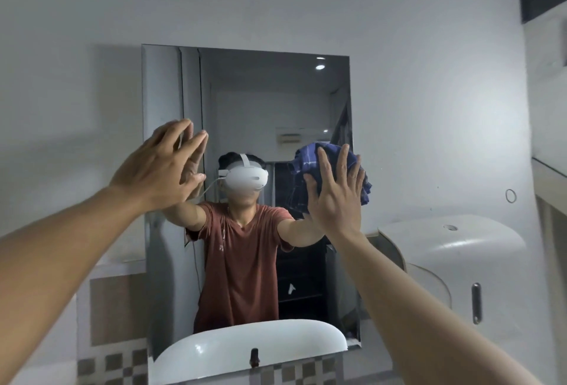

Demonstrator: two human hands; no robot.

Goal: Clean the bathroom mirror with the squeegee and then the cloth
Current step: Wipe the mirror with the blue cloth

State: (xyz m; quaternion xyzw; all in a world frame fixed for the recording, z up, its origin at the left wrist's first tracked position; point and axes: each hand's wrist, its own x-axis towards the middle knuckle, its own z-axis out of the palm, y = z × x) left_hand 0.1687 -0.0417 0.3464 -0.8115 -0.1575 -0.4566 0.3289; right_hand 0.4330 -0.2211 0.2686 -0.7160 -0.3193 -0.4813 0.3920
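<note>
Blue cloth (306, 160) pinned to mirror (245, 93) at right edge, mid-height, under your right hand (334, 197) (fingers straight, spread). Left hand (156, 166) spread too, fingertips at glass, holds nothing. No squeegee visible, so prob. cloth step. Next: wipe across w/ even pressure.

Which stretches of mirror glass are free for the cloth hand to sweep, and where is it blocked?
Free on the mirror: the upper glass above both hands, the strip between the left hand and the cloth, and the lower glass down to the white basin. Crowded: beside the right edge, where the right hand presses the cloth.
</note>
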